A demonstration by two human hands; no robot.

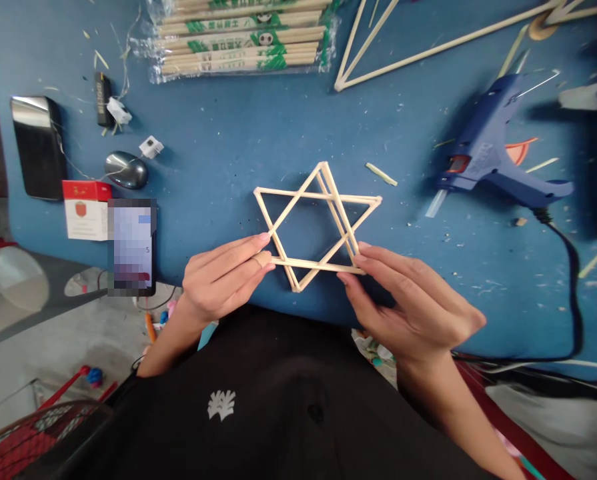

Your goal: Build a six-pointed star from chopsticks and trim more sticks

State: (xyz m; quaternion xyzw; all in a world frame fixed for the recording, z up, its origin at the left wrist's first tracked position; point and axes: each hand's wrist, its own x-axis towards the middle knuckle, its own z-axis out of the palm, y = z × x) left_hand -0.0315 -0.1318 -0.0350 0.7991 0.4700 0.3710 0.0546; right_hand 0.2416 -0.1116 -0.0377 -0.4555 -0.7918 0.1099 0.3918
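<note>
A: Where's the stick star (334, 198)?
B: B/w both sets of fingertips, over the blue tbl (203, 147). Most of it's past them; 1 point pokes back twd the black shirt (278, 407). Can't tell if it's flat or lifted a bit.
A: Fingers?
B: L hand (228, 273) pinches the near-left corner, tips closed over it. R hand (411, 300) pinches the near-right corner b/w thumb & fingers.
A: Nearby?
B: Stick scrap (381, 174) a bit past the R fingertips, apart from the star.
A: Further out?
B: Blue glue gun (493, 153) well right of R fingers. Stick packs (243, 40) far beyond L ones, bigger stick frame (443, 47) far beyond R ones. Phone (131, 247) left of L fingers, by a red-white box (85, 212).
</note>
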